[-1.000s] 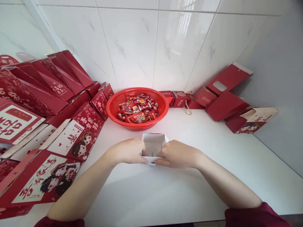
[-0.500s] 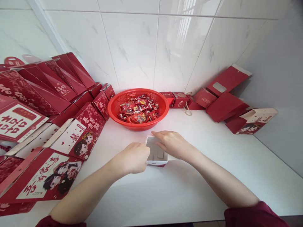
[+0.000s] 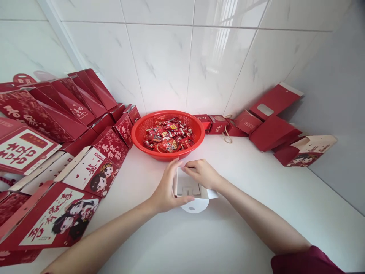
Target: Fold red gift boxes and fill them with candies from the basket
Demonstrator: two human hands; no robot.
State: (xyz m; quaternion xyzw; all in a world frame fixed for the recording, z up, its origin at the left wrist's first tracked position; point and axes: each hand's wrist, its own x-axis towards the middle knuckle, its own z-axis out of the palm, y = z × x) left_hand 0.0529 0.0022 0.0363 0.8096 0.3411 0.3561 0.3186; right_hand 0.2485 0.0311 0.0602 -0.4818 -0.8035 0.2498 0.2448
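Note:
A small open cardboard box (image 3: 185, 179), white inside, stands on the white table in front of me. My left hand (image 3: 165, 188) wraps its left side, thumb along the near rim and fingers reaching toward the far corner. With its fingers bent, my right hand (image 3: 203, 174) grips the far right part of the rim. A rounded white flap (image 3: 196, 206) with a hole folds out toward me from the near side, and another white flap (image 3: 212, 193) sticks out at the right. Within the box, cut flaps show at the bottom.
Just beyond the box is a red plastic basket (image 3: 137, 140) of red-wrapped snacks (image 3: 169, 137). Many red printed gift boxes (image 3: 68, 213) crowd the left side. More red boxes (image 3: 270, 131) lie along the wall and at the right, by a grey panel (image 3: 336, 133).
My left hand has gone from a fist beside the box to holding its side. My right fingers have curled at the far rim. The near rounded flap now hangs outward.

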